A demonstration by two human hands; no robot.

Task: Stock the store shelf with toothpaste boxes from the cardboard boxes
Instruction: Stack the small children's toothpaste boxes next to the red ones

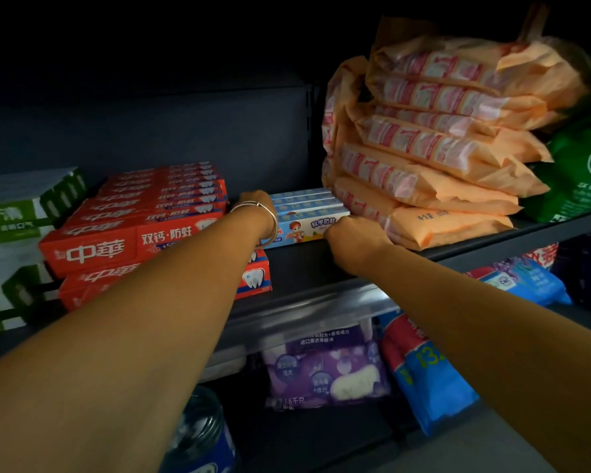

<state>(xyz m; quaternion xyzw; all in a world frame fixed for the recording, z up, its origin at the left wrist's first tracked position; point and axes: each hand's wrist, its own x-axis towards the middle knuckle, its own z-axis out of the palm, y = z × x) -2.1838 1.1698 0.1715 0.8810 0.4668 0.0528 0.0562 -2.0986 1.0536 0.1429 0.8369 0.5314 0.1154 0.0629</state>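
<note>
A short row of light blue children's toothpaste boxes [307,213] lies on the dark shelf [307,264], between red toothpaste boxes [140,220] and orange packs. My left hand [255,203], with thin bangles at the wrist, is on the left end of the blue boxes, its fingers hidden behind them. My right hand [352,238] has its fingers curled against the right front corner of the front blue box. No cardboard box is in view.
Green and white toothpaste boxes [17,213] stand at the far left. A leaning stack of orange packs [434,155] fills the shelf's right side, with green packs [580,175] beyond. Purple [325,370] and blue packs [430,377] lie on the shelf below.
</note>
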